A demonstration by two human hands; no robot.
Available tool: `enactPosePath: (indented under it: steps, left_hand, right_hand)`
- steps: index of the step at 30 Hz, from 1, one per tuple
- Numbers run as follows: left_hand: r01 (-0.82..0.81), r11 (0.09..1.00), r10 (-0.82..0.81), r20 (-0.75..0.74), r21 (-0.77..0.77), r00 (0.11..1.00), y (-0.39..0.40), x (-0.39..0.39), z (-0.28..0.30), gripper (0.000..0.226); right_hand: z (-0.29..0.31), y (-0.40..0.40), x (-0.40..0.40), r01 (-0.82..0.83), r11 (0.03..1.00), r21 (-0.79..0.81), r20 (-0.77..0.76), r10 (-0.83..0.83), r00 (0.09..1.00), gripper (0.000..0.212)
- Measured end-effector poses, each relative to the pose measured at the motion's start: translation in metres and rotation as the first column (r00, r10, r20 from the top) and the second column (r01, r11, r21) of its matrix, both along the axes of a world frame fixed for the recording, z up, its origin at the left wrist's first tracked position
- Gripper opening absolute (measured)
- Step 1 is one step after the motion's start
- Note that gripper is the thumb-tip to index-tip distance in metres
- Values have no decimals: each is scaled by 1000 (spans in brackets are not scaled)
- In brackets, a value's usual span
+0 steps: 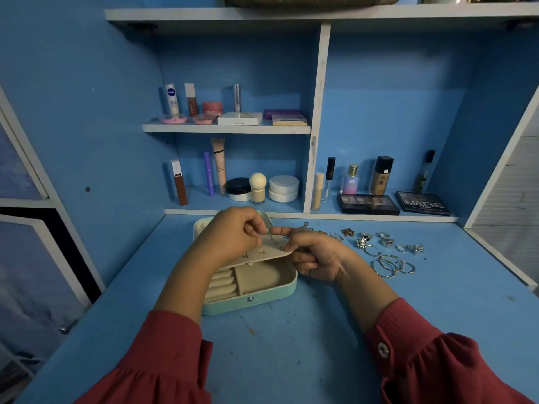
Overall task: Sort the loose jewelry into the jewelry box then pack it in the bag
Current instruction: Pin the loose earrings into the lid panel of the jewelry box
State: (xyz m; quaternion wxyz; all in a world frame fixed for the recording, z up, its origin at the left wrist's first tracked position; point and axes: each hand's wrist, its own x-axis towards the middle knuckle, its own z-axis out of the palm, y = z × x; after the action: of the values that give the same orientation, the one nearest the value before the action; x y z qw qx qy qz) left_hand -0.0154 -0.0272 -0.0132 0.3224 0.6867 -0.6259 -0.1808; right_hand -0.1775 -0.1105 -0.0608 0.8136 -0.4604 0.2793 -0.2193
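Right of jewelry box (256,298): loose rings (386,240), hoops (392,266); behind, palettes (368,204).

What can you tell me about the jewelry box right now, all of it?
The jewelry box is a small rounded-corner case with a mint-green shell, a metal snap at its front and a beige, velvet-looking lining. It lies open on the blue desk, lid tilted back. Inside are padded ring rolls at the left and an open compartment beside them. A beige earring panel with a few studs in it is raised over the tray; the left hand pinches at its top and the right hand grips its right edge.
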Motion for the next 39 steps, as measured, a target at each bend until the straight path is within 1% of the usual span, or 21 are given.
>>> enactPosePath:
  steps: [5, 10, 15, 21, 26, 28, 35, 39]
  left_hand:
    - [5, 1000, -6, 74, 12, 997, -1, -4, 0, 26]
    - [4, 1000, -6, 137, 14, 991, -1, -8, 2, 24]
    - [10, 1000, -14, 146, 30, 989, 0, -9, 3, 25]
    - [16, 999, -21, 138, 42, 990, 1, -7, 2, 23]
    - [-10, 999, 8, 71, 34, 997, 1, -2, 1, 19]
    - [-15, 1000, 14, 75, 20, 997, 1, -2, 1, 20]
    - [-24, 1000, 23, 106, 5, 994, 0, -5, 2, 22]
    - [-18, 1000, 17, 100, 13, 995, 1, -5, 2, 22]
  right_hand:
    - [-1, -1, 0, 6, 1000, -1, 2, -6, 1000, 47]
    - [-2, -1, 0, 11, 1000, -10, 6, -11, 1000, 50]
    - [-3, -1, 0, 15, 1000, -21, 6, -15, 1000, 52]
    - [-4, -3, 1, 6, 1000, -17, 7, -6, 1000, 59]
    - [-1, -1, 0, 8, 1000, -28, -13, -8, 1000, 48]
    - [-1, -1, 0, 4, 1000, -24, -7, -4, 1000, 46]
    - [-1, -1, -1, -7, 1000, -28, -7, 7, 1000, 48]
    - [-3, -3, 0, -21, 1000, -20, 9, 21, 1000, 53]
